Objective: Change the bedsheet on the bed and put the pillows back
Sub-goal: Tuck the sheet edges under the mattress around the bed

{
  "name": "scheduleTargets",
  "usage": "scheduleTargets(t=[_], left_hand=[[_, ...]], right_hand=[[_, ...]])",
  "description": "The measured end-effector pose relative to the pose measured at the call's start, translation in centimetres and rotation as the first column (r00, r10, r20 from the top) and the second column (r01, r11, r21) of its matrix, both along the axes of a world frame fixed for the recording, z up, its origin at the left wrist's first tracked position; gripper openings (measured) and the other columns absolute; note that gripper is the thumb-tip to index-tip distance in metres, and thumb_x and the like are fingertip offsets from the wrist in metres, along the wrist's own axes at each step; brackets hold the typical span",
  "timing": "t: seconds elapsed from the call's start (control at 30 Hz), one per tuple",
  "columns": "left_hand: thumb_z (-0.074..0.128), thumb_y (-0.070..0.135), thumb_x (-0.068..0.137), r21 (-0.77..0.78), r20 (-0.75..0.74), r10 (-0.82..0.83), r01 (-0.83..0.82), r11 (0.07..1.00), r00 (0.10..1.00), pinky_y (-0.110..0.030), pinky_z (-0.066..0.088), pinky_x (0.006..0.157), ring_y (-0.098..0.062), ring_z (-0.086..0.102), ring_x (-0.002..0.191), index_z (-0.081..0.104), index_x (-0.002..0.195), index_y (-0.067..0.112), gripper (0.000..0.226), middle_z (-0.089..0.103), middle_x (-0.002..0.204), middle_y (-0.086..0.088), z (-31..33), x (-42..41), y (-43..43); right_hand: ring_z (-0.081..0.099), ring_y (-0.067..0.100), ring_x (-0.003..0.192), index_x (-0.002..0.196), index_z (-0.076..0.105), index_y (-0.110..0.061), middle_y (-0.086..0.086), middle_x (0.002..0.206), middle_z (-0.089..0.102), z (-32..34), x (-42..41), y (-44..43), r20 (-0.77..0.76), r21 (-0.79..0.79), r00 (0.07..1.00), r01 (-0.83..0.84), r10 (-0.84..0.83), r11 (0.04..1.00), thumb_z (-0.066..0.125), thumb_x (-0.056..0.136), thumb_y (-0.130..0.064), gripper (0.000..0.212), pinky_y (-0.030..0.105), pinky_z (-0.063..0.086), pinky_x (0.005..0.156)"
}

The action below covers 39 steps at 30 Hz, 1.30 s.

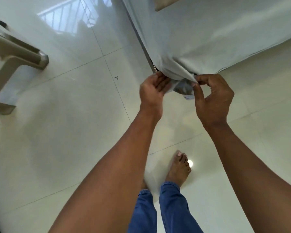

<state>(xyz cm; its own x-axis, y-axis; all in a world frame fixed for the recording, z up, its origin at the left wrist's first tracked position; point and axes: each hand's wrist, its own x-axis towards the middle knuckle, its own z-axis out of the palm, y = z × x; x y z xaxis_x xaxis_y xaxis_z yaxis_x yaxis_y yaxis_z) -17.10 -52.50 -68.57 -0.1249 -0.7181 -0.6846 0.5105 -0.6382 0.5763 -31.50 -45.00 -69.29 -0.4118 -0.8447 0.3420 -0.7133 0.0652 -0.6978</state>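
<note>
Two hands work at the corner of the bed [149, 57]: your left hand [152, 91] grips the bunched bedsheet [208, 39], its fingertips hidden in the cloth, and your right hand [213, 96] pinches a fold. Farther away, a tan object [165, 4] is cut off by the top edge.

The bed [225, 27] stands on the floor [74, 132] at the upper right, with one corner towards the person. The sheet [183, 52] lies on the bed and hangs over this corner. The left hand [154, 93] is at the left side of the corner, the right hand [213, 100] at the right side, with bunched sheet between them. A chair [15, 58] stands far left, well apart from the bed.
</note>
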Motion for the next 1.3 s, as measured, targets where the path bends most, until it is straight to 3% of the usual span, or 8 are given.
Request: scheduleTargets(t=[0.2, 0.37, 0.5, 0.6, 0.67, 0.87, 1.07, 1.3], left_hand=[[0.042, 0.054, 0.09, 0.166, -0.239, 0.039, 0.001, 0.986, 0.97, -0.034, 0.047, 0.077, -0.022, 0.053, 0.068, 0.057, 0.105, 0.006, 0.052, 0.049, 0.073, -0.005, -0.9, -1.2, -2.9], [0.04, 0.062, 0.098, 0.201, -0.229, -0.106, 0.153, 0.968, 0.968, -0.046, 0.054, 0.099, -0.038, 0.061, 0.123, 0.05, 0.138, -0.009, 0.081, 0.061, 0.133, -0.023, -0.9, 0.5, -5.0], [0.043, 0.044, 0.107, 0.15, 0.094, -0.266, 0.25, 0.957, 0.959, -0.052, 0.058, 0.094, -0.033, 0.07, 0.107, 0.064, 0.126, 0.003, 0.05, 0.071, 0.117, -0.017, -1.8, 0.2, -5.2], [0.056, 0.045, 0.098, 0.052, 0.615, -0.243, 0.269, 0.962, 0.75, -0.052, 0.062, 0.078, -0.032, 0.074, 0.082, 0.075, 0.087, 0.014, 0.038, 0.076, 0.085, -0.01, -2.5, 0.1, -3.6], [0.061, 0.034, 0.09, -0.113, 0.749, -0.057, 0.213, 0.97, 0.66, -0.05, 0.062, 0.075, -0.028, 0.074, 0.074, 0.076, 0.075, 0.019, 0.026, 0.074, 0.072, -0.003, -2.8, 1.4, -2.5], [0.049, 0.005, 0.091, -0.276, 0.227, -0.256, 0.314, 0.908, 0.94, -0.047, 0.057, 0.09, -0.036, 0.071, 0.092, 0.071, 0.104, -0.005, 0.028, 0.073, 0.098, -0.022, 0.3, 1.4, 0.9], [0.028, 0.024, 0.091, -0.078, -0.142, -0.35, 0.342, 0.936, 0.926, -0.034, 0.046, 0.078, -0.019, 0.061, 0.076, 0.064, 0.075, 0.017, 0.041, 0.065, 0.081, -0.002, -1.0, 0.0, -1.0], [0.034, 0.032, 0.081, 0.121, -0.449, -0.324, 0.416, 0.901, 0.833, -0.036, 0.051, 0.087, -0.028, 0.067, 0.089, 0.064, 0.107, 0.003, 0.05, 0.067, 0.1, -0.014, -4.3, 1.5, -2.4]], right_hand=[[0.066, 0.025, 0.08, 0.097, 0.071, -0.003, 0.006, 0.091, 0.071, -0.6, 2.2, 1.5, -0.008, 0.106, 0.971, -0.238, 0.24, 0.965, 0.071, 0.095, -0.011, 0.008, 0.046, 0.054, 0.075], [0.062, 0.024, 0.072, 0.089, 0.069, -0.006, 0.005, 0.084, 0.068, -1.3, 3.4, -1.0, 0.014, 0.168, 0.956, -0.292, 0.294, 0.941, 0.072, 0.09, -0.01, 0.005, 0.045, 0.052, 0.07], [0.063, 0.022, 0.069, 0.084, 0.07, -0.009, 0.003, 0.08, 0.069, -1.4, 3.9, -3.0, 0.011, 0.232, 0.955, -0.292, 0.298, 0.928, 0.072, 0.085, -0.012, 0.003, 0.045, 0.053, 0.068], [0.062, 0.021, 0.067, 0.083, 0.069, -0.009, 0.002, 0.078, 0.068, -1.0, 4.0, -2.1, 0.024, 0.23, 0.962, -0.271, 0.273, 0.935, 0.072, 0.084, -0.011, 0.004, 0.042, 0.053, 0.066], [0.061, 0.018, 0.068, 0.083, 0.068, -0.008, 0.002, 0.078, 0.067, -0.6, 3.7, -0.7, 0.034, 0.223, 0.974, -0.227, 0.225, 0.948, 0.073, 0.085, -0.009, 0.005, 0.039, 0.053, 0.067], [0.065, 0.015, 0.072, 0.088, 0.071, -0.006, 0.0, 0.081, 0.07, 0.1, 3.9, 2.0, 0.106, 0.176, 0.994, -0.017, -0.002, 0.984, 0.078, 0.088, -0.012, 0.009, 0.035, 0.055, 0.071], [0.065, 0.02, 0.069, 0.078, 0.07, -0.005, 0.003, 0.076, 0.069, -0.5, 3.9, 0.6, 0.062, 0.137, 0.997, -0.056, 0.048, 0.989, 0.08, 0.085, -0.009, 0.013, 0.041, 0.054, 0.067], [0.061, 0.024, 0.069, 0.078, 0.068, -0.009, 0.004, 0.077, 0.067, -2.7, 4.6, -2.6, -0.064, 0.244, 0.974, -0.195, 0.216, 0.95, 0.075, 0.085, -0.015, 0.011, 0.043, 0.051, 0.066]])
